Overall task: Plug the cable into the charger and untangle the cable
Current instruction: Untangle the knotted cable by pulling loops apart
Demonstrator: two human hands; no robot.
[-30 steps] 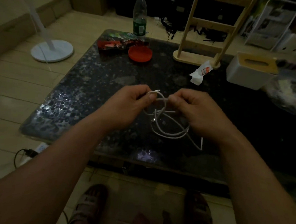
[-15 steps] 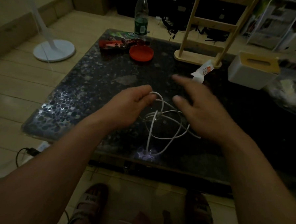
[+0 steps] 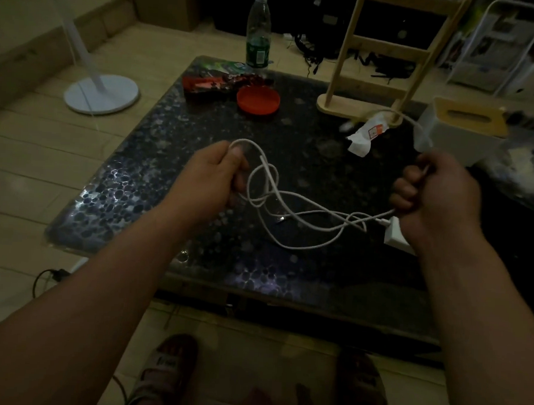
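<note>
Two hands, well apart, stretch the white cable [image 3: 306,201] above the table [image 3: 155,178], apparently to draw its tangle open (a knot-like loop remains midway). Left hand [image 3: 211,174] pinches a bend between thumb and curled fingers; right hand [image 3: 436,192] is fisted round another strand. Charger [image 3: 395,235], seemingly already plugged in, sits just beside the right wrist.

Bare forearms [image 3: 100,286], apparently pale strapped sandals [image 3: 161,370].
</note>
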